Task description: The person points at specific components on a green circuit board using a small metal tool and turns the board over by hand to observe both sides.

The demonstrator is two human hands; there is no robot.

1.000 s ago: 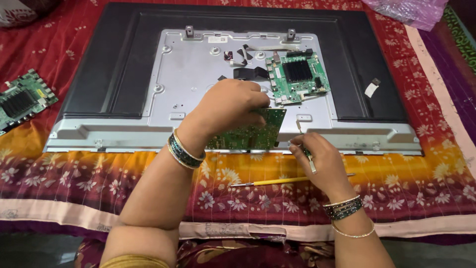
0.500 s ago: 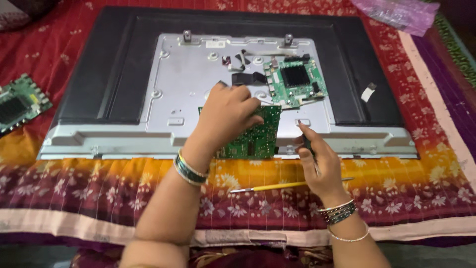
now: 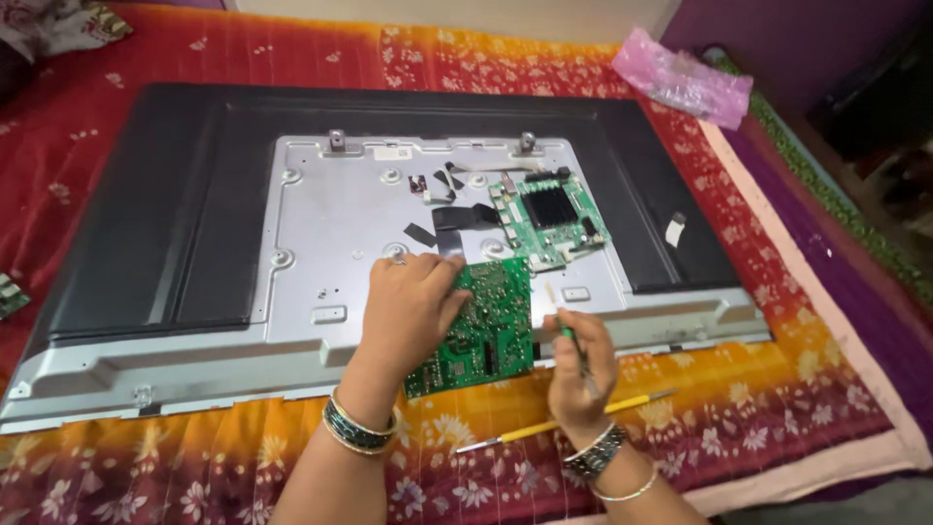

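My left hand [image 3: 413, 306] grips the left edge of a green circuit board [image 3: 483, 331], holding it solder side up over the lower edge of a flat-screen panel's grey metal back plate [image 3: 321, 243]. My right hand [image 3: 580, 365] is closed around a thin green-handled tool [image 3: 573, 345] just right of that board. A second green circuit board [image 3: 550, 219] with a black heat sink stays mounted on the plate, above the held board. A yellow-handled tool [image 3: 564, 423] lies on the cloth below my right hand.
The panel's black frame [image 3: 175, 214] lies on a red, orange and purple floral cloth [image 3: 758, 389]. A pink plastic bag [image 3: 680, 83] rests at the far right. Another green board's corner [image 3: 8, 295] peeks in at the left edge.
The view has shifted so the panel sits more to the left. My left hand has turned the held board further up; my right hand stays beside it with the tool.
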